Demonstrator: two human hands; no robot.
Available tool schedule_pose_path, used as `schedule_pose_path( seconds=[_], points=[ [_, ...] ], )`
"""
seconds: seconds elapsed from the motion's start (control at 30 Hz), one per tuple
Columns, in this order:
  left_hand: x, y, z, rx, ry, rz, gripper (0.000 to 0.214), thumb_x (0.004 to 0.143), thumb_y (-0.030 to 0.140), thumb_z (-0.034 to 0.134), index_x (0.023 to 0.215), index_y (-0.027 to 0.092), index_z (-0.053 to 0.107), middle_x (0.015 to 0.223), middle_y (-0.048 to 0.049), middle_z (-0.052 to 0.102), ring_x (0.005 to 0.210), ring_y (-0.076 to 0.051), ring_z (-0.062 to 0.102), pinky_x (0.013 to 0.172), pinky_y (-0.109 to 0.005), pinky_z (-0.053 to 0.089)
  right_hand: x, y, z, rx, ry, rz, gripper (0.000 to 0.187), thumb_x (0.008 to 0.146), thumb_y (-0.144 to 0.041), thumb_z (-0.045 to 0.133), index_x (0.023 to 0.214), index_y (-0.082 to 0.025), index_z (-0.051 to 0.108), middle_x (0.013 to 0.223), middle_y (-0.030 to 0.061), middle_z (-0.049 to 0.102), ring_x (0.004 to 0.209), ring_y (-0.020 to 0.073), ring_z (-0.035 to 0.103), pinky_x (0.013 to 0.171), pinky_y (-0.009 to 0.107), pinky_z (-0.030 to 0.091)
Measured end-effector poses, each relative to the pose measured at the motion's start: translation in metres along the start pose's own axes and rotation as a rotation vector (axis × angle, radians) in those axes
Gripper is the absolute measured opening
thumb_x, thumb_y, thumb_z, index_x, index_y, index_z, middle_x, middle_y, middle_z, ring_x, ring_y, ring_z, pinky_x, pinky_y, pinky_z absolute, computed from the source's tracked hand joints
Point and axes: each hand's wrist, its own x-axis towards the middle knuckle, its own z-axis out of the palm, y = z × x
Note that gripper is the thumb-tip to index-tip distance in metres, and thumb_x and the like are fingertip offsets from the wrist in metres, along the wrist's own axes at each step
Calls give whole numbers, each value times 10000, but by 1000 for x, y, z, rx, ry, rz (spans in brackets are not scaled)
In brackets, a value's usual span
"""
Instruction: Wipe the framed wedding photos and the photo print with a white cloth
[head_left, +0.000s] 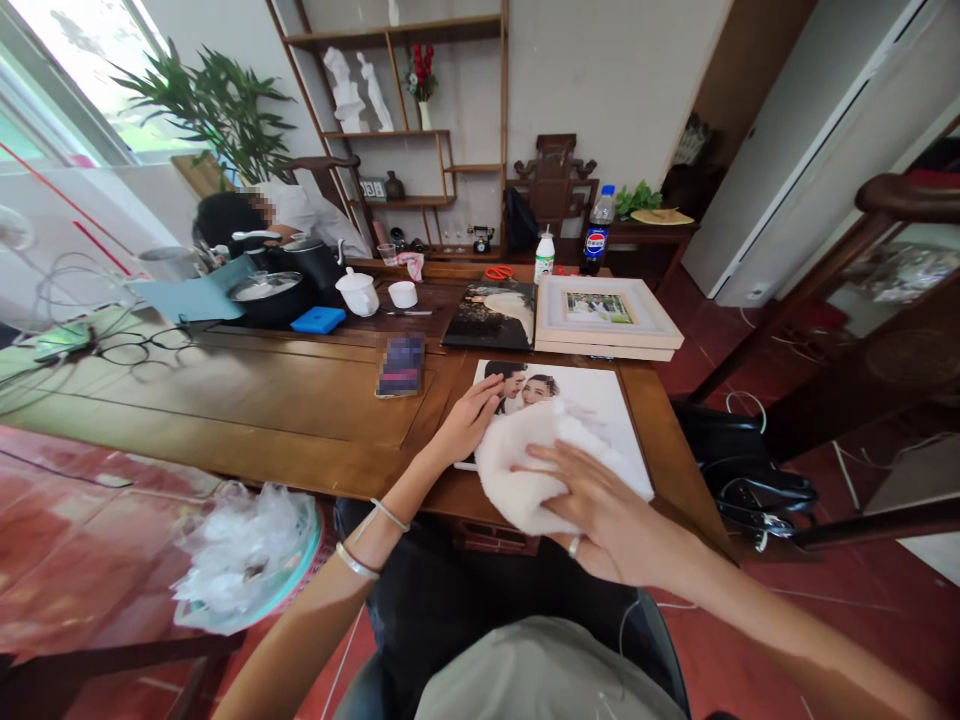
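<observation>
A white photo panel (604,398) with a picture of a couple lies on the wooden table, close to its front edge. My left hand (466,420) rests at the panel's left side, fingers stretched out and touching it. In my right hand (596,500) is a fluffy white cloth (516,450), pressed on the lower part of the panel and hiding some of it. Behind the panel stand a dark photo panel (480,315) and a pale boxed frame (611,318) with a small picture in it.
A phone (401,364) lies left of the panel. Farther back are a white teapot (358,292), a white cup (403,293), a blue box (318,319), orange scissors (499,272) and a cola bottle (598,230). A bag-lined basket (315,530) is below left. Another person (315,215) sits beyond the table.
</observation>
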Motion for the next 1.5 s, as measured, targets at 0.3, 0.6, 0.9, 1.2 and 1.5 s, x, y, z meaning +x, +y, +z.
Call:
schedule_pose_path(
  seconds=[0.3, 0.6, 0.9, 1.2, 1.5],
  points=[
    [-1, -6, 3, 82, -11, 44, 369, 909, 253, 429, 1248, 183, 558, 1380, -104, 496, 1303, -223, 433, 1124, -419, 315, 34, 91, -10, -66, 200, 400, 371, 942, -378, 385, 1129, -195, 647, 1273, 118, 578, 1224, 308, 463, 1022, 460, 346],
    [0, -3, 2, 103, 4, 53, 316, 908, 239, 452, 1173, 166, 606, 1294, -117, 560, 1251, -236, 481, 1088, -423, 362, 127, 102, -7, 96, 184, 401, 435, 929, -478, 389, 1162, -196, 623, 1133, 100, 659, 1096, 306, 569, 930, 407, 415],
    [-2, -5, 2, 77, 8, 55, 351, 906, 244, 448, 1233, 196, 566, 1361, -98, 514, 1291, -222, 448, 1109, -423, 336, 47, 127, -17, 81, 199, 498, 472, 931, -483, 361, 1209, -178, 589, 1315, 111, 554, 1246, 310, 452, 1030, 437, 335],
    [-1, -7, 5, 83, 18, 64, 346, 900, 227, 447, 1222, 188, 566, 1348, -103, 522, 1278, -209, 458, 1111, -420, 330, 46, 120, -15, -109, 163, 437, 419, 959, -419, 314, 1201, -236, 603, 1262, 75, 594, 1232, 294, 463, 1016, 429, 354],
    [-1, -5, 3, 81, -9, 42, 360, 908, 255, 438, 1233, 148, 552, 1360, -139, 507, 1291, -224, 442, 1111, -431, 318, 97, 113, -7, -139, 166, 289, 381, 949, -392, 381, 1201, -200, 593, 1259, 82, 601, 1154, 268, 518, 961, 377, 393]
  ],
)
